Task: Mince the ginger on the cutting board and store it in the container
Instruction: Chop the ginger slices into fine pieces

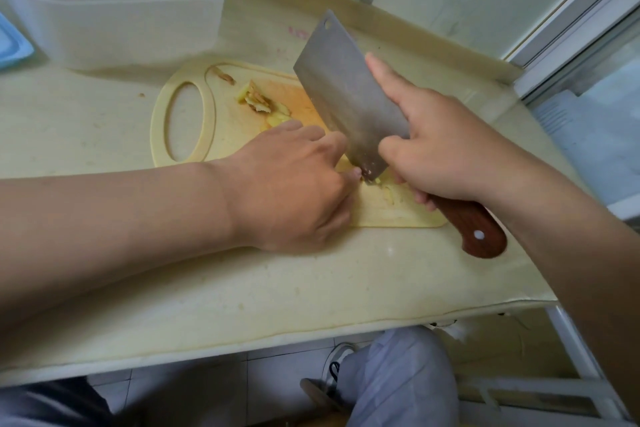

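1. We stand at a pale cream counter (242,288), its top scuffed and faintly stained, its front edge rounded; white tiled floor (270,364), a grey trouser leg (398,381) and a shoe (337,362) show below that edge.
2. Beyond the cutting board (194,114), a low cream upstand (381,22) runs along the counter's back, with a pale wall and a white window frame (571,10) rising behind it.
3. The cutting board, cream plastic with an oval handle hole at its left end, lies flat on the counter; an orange stain marks its middle.
4. Our right hand (446,152) grips the cleaver (346,94) where blade meets handle, its fingers clenched around it and the forefinger stretched along the blade's flat. The red-brown wooden handle juts past the board's near edge.
5. The cleaver's edge is tilted, its heel down on the board, its tip raised.
6. Our left hand (294,184) rests on the board just left of the blade, fingers curled and pinching down on the ginger (372,180); only small yellow bits show at the blade's heel.
7. Ginger peelings (258,100) lie heaped on the board beyond the left hand, with one more scrap near the handle hole.
8. A translucent white container (114,10) stands open on the counter beyond the board's handle end; a blue lid (14,45) lies to its left, cut off by the frame.
9. Faint pink marks on the counter beyond the board are too blurred to read.
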{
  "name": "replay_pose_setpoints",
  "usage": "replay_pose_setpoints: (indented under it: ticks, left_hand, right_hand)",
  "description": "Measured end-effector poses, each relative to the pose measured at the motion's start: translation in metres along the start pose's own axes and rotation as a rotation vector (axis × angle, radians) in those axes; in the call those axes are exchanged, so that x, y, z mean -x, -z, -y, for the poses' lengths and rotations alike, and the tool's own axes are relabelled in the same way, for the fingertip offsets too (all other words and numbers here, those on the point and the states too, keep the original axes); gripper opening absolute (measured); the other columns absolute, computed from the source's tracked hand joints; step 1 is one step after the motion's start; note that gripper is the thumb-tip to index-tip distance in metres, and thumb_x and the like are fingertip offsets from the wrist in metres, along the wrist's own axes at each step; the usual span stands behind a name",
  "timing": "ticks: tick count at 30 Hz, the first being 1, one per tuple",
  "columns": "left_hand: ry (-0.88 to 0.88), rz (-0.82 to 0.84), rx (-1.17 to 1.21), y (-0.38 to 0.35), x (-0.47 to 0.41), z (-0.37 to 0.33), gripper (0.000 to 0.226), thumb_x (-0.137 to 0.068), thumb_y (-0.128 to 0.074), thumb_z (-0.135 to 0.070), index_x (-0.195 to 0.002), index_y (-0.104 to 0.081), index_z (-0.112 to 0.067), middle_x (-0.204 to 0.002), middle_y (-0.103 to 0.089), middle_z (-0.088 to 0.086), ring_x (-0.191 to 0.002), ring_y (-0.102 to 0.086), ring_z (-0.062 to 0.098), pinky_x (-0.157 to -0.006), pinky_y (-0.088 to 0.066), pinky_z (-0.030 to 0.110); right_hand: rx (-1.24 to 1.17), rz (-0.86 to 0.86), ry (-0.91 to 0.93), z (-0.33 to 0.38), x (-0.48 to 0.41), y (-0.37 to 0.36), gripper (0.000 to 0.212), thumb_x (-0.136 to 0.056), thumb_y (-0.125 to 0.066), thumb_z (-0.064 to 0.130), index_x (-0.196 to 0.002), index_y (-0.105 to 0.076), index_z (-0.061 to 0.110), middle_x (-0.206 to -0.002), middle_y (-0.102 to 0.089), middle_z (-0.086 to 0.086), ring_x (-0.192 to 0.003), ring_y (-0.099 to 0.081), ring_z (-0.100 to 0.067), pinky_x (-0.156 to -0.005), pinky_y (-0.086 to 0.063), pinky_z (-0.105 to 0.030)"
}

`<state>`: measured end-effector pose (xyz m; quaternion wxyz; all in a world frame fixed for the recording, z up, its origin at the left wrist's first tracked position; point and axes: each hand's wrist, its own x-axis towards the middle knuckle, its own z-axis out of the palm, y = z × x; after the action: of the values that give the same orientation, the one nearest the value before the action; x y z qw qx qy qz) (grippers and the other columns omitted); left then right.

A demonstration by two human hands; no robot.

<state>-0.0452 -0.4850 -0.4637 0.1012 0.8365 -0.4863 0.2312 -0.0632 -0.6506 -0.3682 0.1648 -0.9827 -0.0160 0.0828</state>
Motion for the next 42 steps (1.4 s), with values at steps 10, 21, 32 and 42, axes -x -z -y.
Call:
replay_pose_setpoints:
  ticks: [10,21,32,42]
  left_hand:
    - [0.011,-0.030,0.114,0.002,-0.001,0.004,0.041,-0.092,-0.037,-0.037,-0.081,-0.066,-0.010,-0.077,-0.047,0.011,-0.062,-0.032,0.026,-0.063,-0.045,0.042]
    - [0.045,-0.202,0.157,0.006,0.000,0.005,0.032,-0.086,-0.055,-0.020,-0.056,-0.047,-0.014,-0.061,-0.041,0.009,-0.050,-0.039,0.031,-0.050,-0.039,0.035]
    - [0.065,-0.177,0.147,0.003,0.001,0.007,0.034,-0.087,-0.054,-0.021,-0.056,-0.045,-0.012,-0.061,-0.039,0.006,-0.049,-0.036,0.029,-0.048,-0.037,0.035]
    - [0.097,-0.138,0.158,0.005,0.001,0.007,0.034,-0.090,-0.051,-0.022,-0.058,-0.050,-0.010,-0.062,-0.039,0.006,-0.052,-0.039,0.031,-0.051,-0.042,0.040]
  right_hand:
    - [-0.239,-0.105,-0.079,-0.010,-0.010,0.013,0.095,-0.089,-0.044,0.001,-0.156,-0.015,0.062,-0.059,-0.064,-0.004,-0.041,-0.057,-0.021,-0.041,-0.052,-0.033]
    - [-0.480,-0.015,-0.080,-0.024,0.024,-0.016,0.095,-0.091,-0.044,-0.003,-0.156,-0.021,0.062,-0.059,-0.062,-0.009,-0.041,-0.052,-0.025,-0.042,-0.050,-0.033]
    - [-0.335,0.035,-0.136,-0.077,-0.010,0.028,0.092,-0.095,-0.047,-0.005,-0.154,-0.024,0.063,-0.063,-0.064,-0.015,-0.039,-0.052,-0.023,-0.038,-0.046,-0.028]
    - [-0.355,0.044,-0.063,-0.085,-0.029,0.041,0.090,-0.097,-0.050,-0.004,-0.152,-0.029,0.064,-0.059,-0.064,-0.014,-0.040,-0.051,-0.023,-0.039,-0.047,-0.030]
